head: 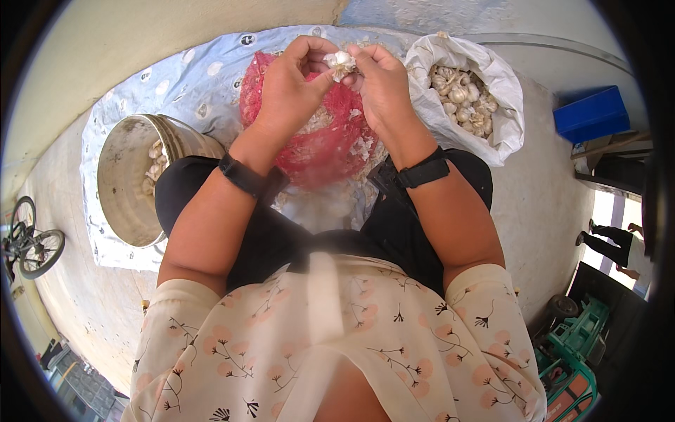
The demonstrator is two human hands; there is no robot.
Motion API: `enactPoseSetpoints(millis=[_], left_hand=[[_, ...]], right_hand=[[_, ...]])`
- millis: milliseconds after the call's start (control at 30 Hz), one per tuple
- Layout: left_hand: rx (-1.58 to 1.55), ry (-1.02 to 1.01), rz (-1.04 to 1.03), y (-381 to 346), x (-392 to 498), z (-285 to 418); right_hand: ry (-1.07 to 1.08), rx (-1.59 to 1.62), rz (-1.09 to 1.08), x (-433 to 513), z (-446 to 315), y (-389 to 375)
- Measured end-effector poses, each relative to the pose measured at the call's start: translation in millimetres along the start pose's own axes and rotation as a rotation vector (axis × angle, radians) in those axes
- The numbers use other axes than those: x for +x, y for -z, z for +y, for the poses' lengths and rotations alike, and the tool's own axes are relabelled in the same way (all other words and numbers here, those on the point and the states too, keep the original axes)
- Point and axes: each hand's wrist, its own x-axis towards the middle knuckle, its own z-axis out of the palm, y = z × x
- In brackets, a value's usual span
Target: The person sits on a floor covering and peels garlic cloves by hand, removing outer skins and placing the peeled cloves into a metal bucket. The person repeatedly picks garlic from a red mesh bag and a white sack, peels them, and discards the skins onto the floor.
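Observation:
A garlic bulb point(340, 62) with loose, flaking skin is held between the fingertips of my left hand point(298, 79) and my right hand point(382, 79). Both hands are raised above a red mesh bag point(329, 158) strewn with papery garlic skins point(363, 146). To the right, a white woven sack point(506, 126) stands with its mouth rolled wide, holding several whole garlic bulbs point(460, 95). On the left sits a dirty plastic bucket point(124, 174) with several garlic bulbs point(155, 163) inside; my knee hides part of it.
A patterned light-blue cloth point(184, 79) covers the floor under the bucket and mesh bag. Further right are a blue box point(591, 113), a green wheeled vehicle point(575, 337) and a standing person point(614, 245). A bicycle point(34, 245) stands at the far left.

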Motion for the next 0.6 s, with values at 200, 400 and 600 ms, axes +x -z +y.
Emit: enactPoseSetpoints(millis=[200,400,600], left_hand=[[0.007,-0.07,0.036,1.4,2.8,-0.1],[-0.001,-0.041,-0.03,-0.3,1.4,0.8],[-0.268,0.086,-0.038,-0.5,2.2,-1.7]], right_hand=[[0.03,0.024,0.026,-6.7,-1.4,-8.5],[0.008,0.052,0.036,-2.3,-3.9,-4.8],[-0.077,0.05,0.08,-5.3,-0.6,-5.0]])
